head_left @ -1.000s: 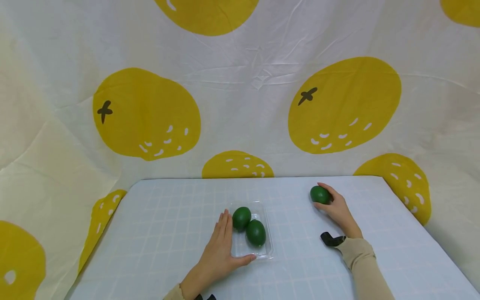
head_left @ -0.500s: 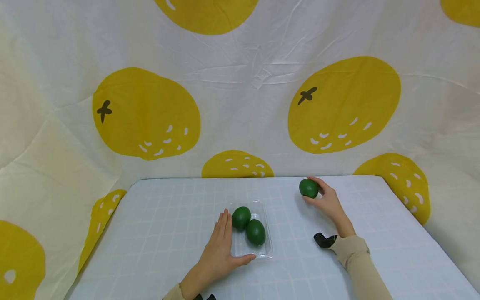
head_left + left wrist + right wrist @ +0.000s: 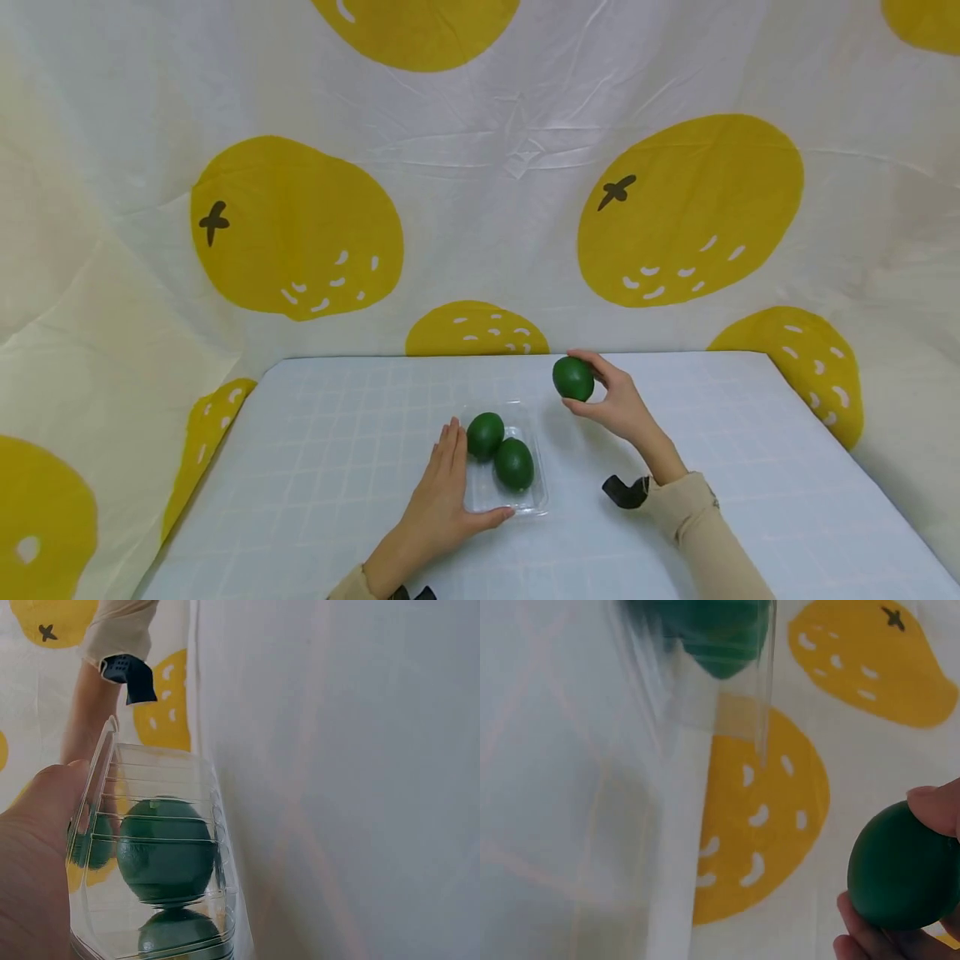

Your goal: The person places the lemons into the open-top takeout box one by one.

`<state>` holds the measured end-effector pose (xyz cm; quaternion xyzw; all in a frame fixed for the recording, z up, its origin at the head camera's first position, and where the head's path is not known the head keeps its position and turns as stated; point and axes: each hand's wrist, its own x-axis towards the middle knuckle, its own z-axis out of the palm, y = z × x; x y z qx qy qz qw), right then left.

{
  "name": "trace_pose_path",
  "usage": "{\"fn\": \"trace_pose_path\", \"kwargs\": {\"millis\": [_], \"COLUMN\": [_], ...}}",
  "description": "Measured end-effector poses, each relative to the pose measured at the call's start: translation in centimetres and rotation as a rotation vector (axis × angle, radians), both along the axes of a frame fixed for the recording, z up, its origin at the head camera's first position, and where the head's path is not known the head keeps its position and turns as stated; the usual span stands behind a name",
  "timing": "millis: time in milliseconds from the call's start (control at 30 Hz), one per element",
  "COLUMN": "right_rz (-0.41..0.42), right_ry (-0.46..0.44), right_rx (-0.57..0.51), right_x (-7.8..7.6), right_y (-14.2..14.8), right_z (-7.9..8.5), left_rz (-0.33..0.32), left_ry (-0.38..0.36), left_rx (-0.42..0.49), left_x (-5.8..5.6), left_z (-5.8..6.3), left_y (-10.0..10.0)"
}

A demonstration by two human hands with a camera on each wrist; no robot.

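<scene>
In the head view a clear plastic container sits on the table, holding two dark-green egg-shaped fruits that lie against each other. My left hand rests along the container's left side with straight fingers, its thumb stretched across the near edge. Up and to the right of the container, my right hand grips a third smooth green fruit between thumb and fingers, raised over the table. The right wrist view shows the thumb on top of this fruit and fingertips under it. Through the container wall, the left wrist view shows both fruits inside.
A pale checked cloth covers the table. Behind its far edge hangs a white curtain printed with large yellow fruits, which also runs along both sides. A black wrist strap sticks out from the right sleeve.
My right hand has lifted the green fruit from the table's right side and carried it left towards the container. The left hand and container have stayed in place.
</scene>
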<state>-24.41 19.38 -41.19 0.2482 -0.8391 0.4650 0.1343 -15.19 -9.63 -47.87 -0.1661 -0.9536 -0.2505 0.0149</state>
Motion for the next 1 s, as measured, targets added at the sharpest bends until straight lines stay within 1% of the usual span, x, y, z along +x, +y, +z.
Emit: {"fn": "trace_pose_path", "kwargs": {"millis": [167,367,467,600,767,900,1000], "right_rz": [0.077,0.216,0.281,0.36,0.444,0.494,0.514], "right_ry": [0.037,0.063,0.065,0.036,-0.004,-0.047,-0.088], "right_rx": [-0.003,-0.017,-0.006,0.026,0.082,0.14,0.193], "right_x": [-0.5,0.4,0.9,1.7,2.7,3.1,3.4], "right_y": [-1.8,-4.3,-5.3,-6.4,-7.6,-8.2,-8.5], "right_z": [-1.8,-2.3,-2.5,-2.7,-2.9,-3.4,-3.7], "left_rz": [0.006,-0.012,-0.016,-0.025,-0.035,-0.03,-0.034], "left_ry": [-0.001,0.038,0.058,0.084,0.111,0.118,0.122], "left_rx": [-0.003,0.005,0.007,0.015,0.055,0.091,0.103], "left_x": [0.0,0.1,0.1,0.1,0.0,0.0,0.1], "left_z": [-0.1,-0.2,-0.3,-0.4,-0.6,-0.7,-0.7], "left_y": [0.1,-0.2,-0.2,-0.3,-0.3,-0.2,-0.2]}}
